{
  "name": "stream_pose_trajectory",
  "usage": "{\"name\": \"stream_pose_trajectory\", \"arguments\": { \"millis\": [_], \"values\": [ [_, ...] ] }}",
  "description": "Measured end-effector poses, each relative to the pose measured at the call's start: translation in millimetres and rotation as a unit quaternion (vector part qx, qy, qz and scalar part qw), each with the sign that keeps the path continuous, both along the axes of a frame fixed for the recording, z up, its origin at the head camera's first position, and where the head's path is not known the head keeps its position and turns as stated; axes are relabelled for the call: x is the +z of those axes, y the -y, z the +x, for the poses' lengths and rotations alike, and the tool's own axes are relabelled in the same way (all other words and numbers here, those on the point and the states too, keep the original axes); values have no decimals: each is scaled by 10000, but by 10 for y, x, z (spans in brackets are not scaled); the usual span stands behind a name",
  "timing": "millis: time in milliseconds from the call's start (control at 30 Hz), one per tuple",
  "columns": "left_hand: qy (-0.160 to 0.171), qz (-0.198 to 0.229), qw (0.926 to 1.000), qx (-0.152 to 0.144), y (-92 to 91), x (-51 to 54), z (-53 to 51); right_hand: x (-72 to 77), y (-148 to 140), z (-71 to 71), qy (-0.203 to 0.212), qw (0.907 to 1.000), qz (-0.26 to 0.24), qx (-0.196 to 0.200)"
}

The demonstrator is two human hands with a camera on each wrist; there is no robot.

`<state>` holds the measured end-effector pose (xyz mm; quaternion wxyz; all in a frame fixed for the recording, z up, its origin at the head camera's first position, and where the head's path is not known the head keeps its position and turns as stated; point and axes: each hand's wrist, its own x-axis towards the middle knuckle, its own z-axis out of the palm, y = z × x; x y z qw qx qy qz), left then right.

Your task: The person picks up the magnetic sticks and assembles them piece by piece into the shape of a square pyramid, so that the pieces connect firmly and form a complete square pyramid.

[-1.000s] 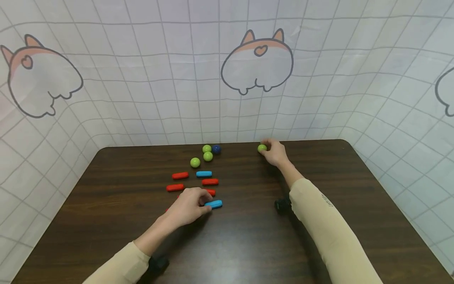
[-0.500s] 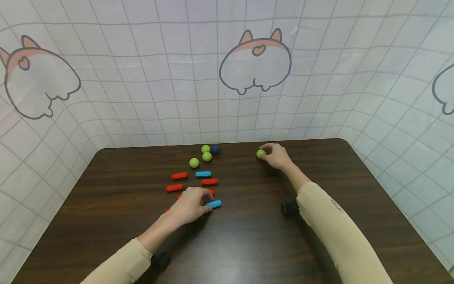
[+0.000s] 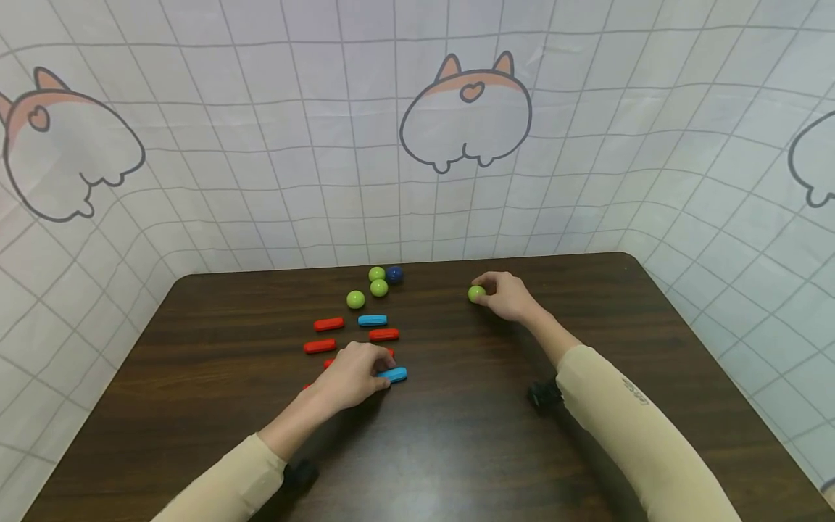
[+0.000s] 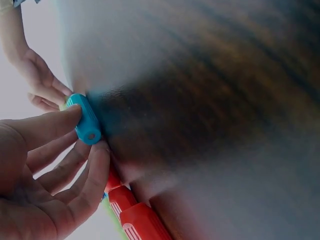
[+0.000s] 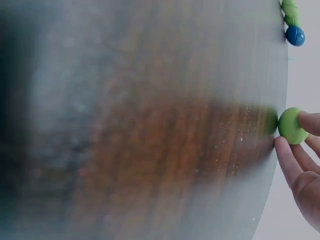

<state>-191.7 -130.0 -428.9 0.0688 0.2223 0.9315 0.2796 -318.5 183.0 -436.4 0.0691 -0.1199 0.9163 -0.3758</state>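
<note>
My left hand [image 3: 352,373] pinches a short light-blue ribbed stick [image 3: 395,375] between thumb and fingers, low over the table. In the left wrist view the thumb lies against the side of that blue stick [image 4: 86,122], with a fingertip near its end. Toward the back right, my right hand [image 3: 510,297] holds a green ball [image 3: 475,293] by thumb and fingers at the tabletop. The right wrist view shows this green ball [image 5: 290,127] partly covered by the thumb. Several red sticks [image 3: 320,346] lie around the left hand, some partly hidden beneath it.
Behind the sticks sit three green balls [image 3: 355,299] and a dark blue ball [image 3: 394,275]. A second light-blue stick [image 3: 372,320] lies among the red ones. The dark wooden table [image 3: 457,449] ends at a white grid-patterned curtain [image 3: 313,181].
My right hand has drawn the green ball from the table's back edge toward me and slightly left. The left hand stays at the blue stick, almost unmoved.
</note>
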Motion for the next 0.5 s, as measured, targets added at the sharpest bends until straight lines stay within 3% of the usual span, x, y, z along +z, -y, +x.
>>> {"name": "stream_pose_trajectory", "arguments": {
  "millis": [500],
  "values": [
    [53,-106,9998,-166,-11,6,-22,21,-27,148,-87,9998,63,165]
  ]
}}
